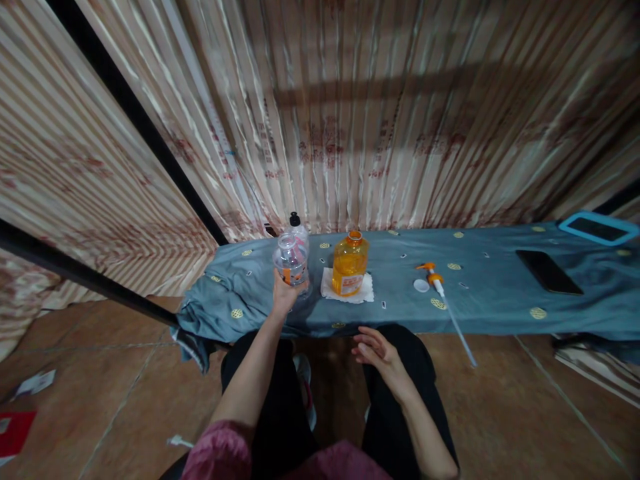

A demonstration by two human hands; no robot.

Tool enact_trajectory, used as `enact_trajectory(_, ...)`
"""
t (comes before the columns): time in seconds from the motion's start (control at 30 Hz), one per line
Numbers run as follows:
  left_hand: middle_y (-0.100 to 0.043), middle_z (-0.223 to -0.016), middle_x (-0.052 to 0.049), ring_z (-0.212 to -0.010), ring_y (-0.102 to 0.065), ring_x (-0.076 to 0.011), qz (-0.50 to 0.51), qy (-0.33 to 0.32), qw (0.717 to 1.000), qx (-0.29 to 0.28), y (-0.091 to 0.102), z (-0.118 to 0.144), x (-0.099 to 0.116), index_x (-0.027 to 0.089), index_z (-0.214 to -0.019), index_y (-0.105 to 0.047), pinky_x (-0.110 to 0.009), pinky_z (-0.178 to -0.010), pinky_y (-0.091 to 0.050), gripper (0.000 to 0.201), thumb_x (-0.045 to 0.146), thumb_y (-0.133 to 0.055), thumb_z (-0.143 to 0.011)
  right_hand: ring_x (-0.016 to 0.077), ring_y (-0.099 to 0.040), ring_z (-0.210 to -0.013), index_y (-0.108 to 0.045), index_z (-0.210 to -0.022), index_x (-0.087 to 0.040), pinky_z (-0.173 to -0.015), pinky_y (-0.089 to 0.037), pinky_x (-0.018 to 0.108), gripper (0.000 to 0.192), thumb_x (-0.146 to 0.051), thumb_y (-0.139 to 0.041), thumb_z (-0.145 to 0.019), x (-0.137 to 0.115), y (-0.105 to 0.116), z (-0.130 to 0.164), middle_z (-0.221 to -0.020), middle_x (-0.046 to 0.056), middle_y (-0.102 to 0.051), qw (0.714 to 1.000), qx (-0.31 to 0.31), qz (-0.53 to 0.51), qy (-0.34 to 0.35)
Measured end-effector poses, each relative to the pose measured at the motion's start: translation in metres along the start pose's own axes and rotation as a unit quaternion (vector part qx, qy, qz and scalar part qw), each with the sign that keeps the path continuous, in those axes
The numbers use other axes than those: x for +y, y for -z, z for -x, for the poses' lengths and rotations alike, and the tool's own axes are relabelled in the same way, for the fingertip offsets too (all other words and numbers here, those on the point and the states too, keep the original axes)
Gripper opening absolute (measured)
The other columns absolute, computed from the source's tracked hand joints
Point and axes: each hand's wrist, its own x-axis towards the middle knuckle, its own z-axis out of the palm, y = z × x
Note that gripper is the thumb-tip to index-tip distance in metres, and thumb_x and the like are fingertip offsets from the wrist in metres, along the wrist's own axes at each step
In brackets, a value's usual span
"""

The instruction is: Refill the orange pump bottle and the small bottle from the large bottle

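My left hand (pixel 286 293) is wrapped round a clear plastic bottle (pixel 290 259) with an open neck and an orange mark on its side. Right behind it stands another clear bottle with a black cap (pixel 295 220). To the right, an uncapped orange bottle (pixel 351 260) with a pale label stands upright on a white paper napkin (pixel 327 288), with amber liquid inside. My right hand (pixel 376 348) hovers by my right knee, fingers apart and holding nothing. Farther right lie an orange-and-white pump head with a long tube (pixel 439 285) and a small white disc (pixel 421 285).
A blue patterned cloth (pixel 490 307) covers the narrow bench before me. A black phone (pixel 549 271) and a blue-framed object (pixel 599 228) lie at its right. Striped curtains (pixel 330 133) hang behind, and dark poles (pixel 145 133) slant down on the left.
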Motion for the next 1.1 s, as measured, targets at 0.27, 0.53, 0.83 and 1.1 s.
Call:
enact_trajectory(0.27, -0.055, -0.146, -0.015, -0.142, -0.05, -0.0308, 0.036, -0.007, 0.999, 0.021, 0.01, 0.021, 0.009, 0.024, -0.142, -0.04, -0.042, -0.118, -0.041, 0.105, 0.012, -0.089, -0.049, 0.018, -0.068, -0.097, -0.06, -0.129, -0.02, -0.083, -0.059, 0.039, 0.041, -0.039, -0.067, -0.094, 0.002, -0.001, -0.001, -0.12, 0.006, -0.066, 1.0, 0.007, 0.002, 0.013)
enact_trajectory(0.53, -0.068, -0.072, -0.003, -0.07, -0.067, -0.0179, 0.085, -0.01, 0.995, -0.05, 0.024, 0.106, 0.034, 0.019, -0.079, -0.068, -0.029, -0.072, -0.055, 0.039, 0.059, -0.071, -0.079, 0.0182, -0.068, -0.097, -0.059, -0.129, -0.02, -0.082, -0.06, 0.039, 0.041, -0.041, -0.067, -0.095, -0.004, 0.0, 0.011, -0.12, 0.007, -0.066, 0.998, 0.035, 0.026, 0.045)
enact_trajectory(0.83, -0.06, -0.051, -0.001, -0.052, -0.057, -0.0158, 0.083, -0.057, 0.981, -0.168, -0.035, 0.08, 0.084, 0.02, -0.055, -0.064, -0.027, -0.058, -0.049, 0.051, 0.064, -0.064, -0.082, 0.0201, -0.067, -0.102, -0.059, -0.131, -0.02, -0.087, -0.058, 0.043, 0.043, -0.043, -0.066, -0.095, -0.044, 0.081, -0.016, -0.125, 0.008, -0.065, 0.934, 0.249, 0.231, 0.111)
enact_trajectory(1.1, -0.065, -0.116, -0.008, -0.097, -0.062, -0.0221, 0.001, -0.268, 0.959, -0.096, -0.067, 0.039, 0.091, 0.023, -0.129, -0.059, -0.04, -0.099, -0.05, 0.052, 0.051, -0.066, -0.086, 0.0258, -0.062, -0.12, -0.058, -0.134, -0.021, -0.099, -0.053, 0.051, 0.046, -0.043, -0.066, -0.094, -0.081, 0.134, -0.072, -0.139, 0.01, -0.059, 0.816, 0.335, 0.457, 0.114)
